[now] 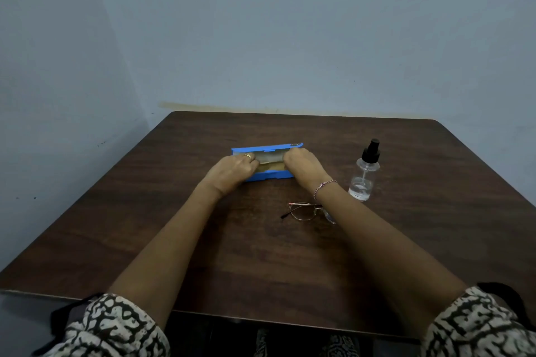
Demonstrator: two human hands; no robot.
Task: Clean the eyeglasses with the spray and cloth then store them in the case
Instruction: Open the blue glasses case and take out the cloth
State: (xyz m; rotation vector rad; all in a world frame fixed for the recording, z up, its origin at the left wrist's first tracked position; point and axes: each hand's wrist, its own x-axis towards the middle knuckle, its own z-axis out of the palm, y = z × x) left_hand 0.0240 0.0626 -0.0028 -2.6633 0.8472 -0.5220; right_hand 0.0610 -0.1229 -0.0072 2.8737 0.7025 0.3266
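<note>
A blue glasses case (268, 148) lies open in the middle of the table. Inside it I see a pale grey cloth (269, 157). My left hand (232, 169) grips the case's left end, fingers curled over its rim by the cloth. My right hand (304, 166) curls over the right end of the case and cloth. The thin-rimmed eyeglasses (303, 211) lie on the table nearer to me, partly under my right forearm. A clear spray bottle (364, 175) with a black pump top stands upright to the right of the case.
The dark wooden table (174, 226) stands against a blue-grey wall, its left corner near a side wall. My patterned sleeves show at the bottom edge of the view.
</note>
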